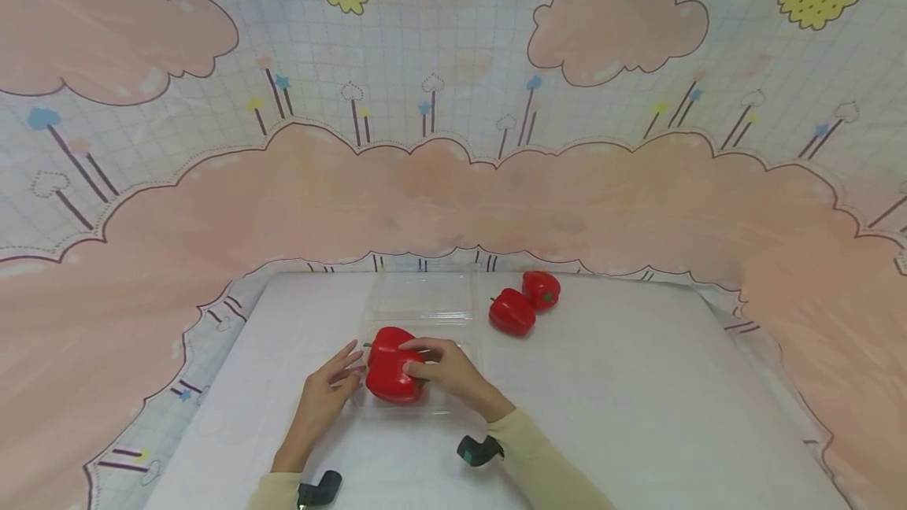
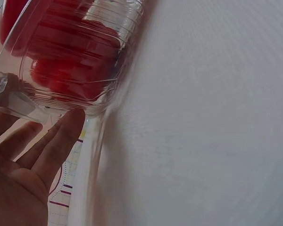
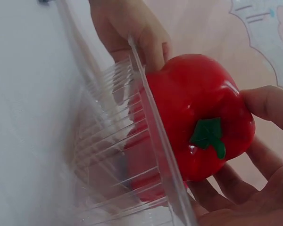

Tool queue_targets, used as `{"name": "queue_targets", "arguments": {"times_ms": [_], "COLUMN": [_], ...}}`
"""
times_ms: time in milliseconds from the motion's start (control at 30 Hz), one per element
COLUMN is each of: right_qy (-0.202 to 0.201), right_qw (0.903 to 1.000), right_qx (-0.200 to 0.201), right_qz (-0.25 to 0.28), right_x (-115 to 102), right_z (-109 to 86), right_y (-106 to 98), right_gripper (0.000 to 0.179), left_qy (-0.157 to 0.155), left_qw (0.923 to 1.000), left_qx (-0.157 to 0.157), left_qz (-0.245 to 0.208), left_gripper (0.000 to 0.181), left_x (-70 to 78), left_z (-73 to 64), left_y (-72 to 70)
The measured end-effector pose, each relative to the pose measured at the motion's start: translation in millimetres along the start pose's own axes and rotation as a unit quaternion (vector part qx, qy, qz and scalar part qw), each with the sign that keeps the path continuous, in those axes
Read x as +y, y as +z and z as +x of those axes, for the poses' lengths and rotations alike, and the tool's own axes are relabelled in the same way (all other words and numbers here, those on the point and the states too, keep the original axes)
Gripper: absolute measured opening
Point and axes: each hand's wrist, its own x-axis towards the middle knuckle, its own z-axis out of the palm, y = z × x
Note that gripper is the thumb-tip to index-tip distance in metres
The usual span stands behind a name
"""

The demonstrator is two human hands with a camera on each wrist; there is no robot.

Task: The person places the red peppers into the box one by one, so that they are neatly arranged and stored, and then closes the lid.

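My right hand [image 1: 453, 375] holds a red bell pepper [image 3: 203, 99] with a green stem, fingers and thumb spread around it. This pepper sits partly below the rim of a clear plastic box [image 2: 99, 106]. Behind it in the head view, a second red bell pepper [image 1: 386, 339] lies in the same box, stem toward the left. On the box's left side is my left hand [image 1: 326, 393], its fingers extended and the fingertips right at the clear wall, as the left wrist view shows.
The box's clear lid [image 1: 423, 297] lies folded back on the far side. Two more red bell peppers, one nearer [image 1: 512, 312] and one farther [image 1: 541, 291], sit on the white table [image 1: 638, 400] to the right. A patterned cloth [image 1: 453, 195] hangs behind.
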Motion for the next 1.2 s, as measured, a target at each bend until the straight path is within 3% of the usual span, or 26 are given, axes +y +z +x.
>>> {"name": "queue_targets", "arguments": {"times_ms": [700,1200], "right_qy": [0.014,0.057], "right_qw": [0.9966,0.9915], "right_qx": [0.047,0.058], "right_qz": [-0.066,-0.102], "right_x": [9,8], "right_z": [-0.3,-2.5], "right_y": [10,12], "right_gripper": [0.038,0.033], "left_qy": [-0.011,-0.015], "left_qw": [0.9996,0.9995], "left_qx": [0.002,0.004], "left_qz": [0.025,0.028], "left_gripper": [0.04,0.041], "left_x": [0.1,1.9], "left_z": [-1.1,-1.9], "left_y": [1.0,1.9]}}
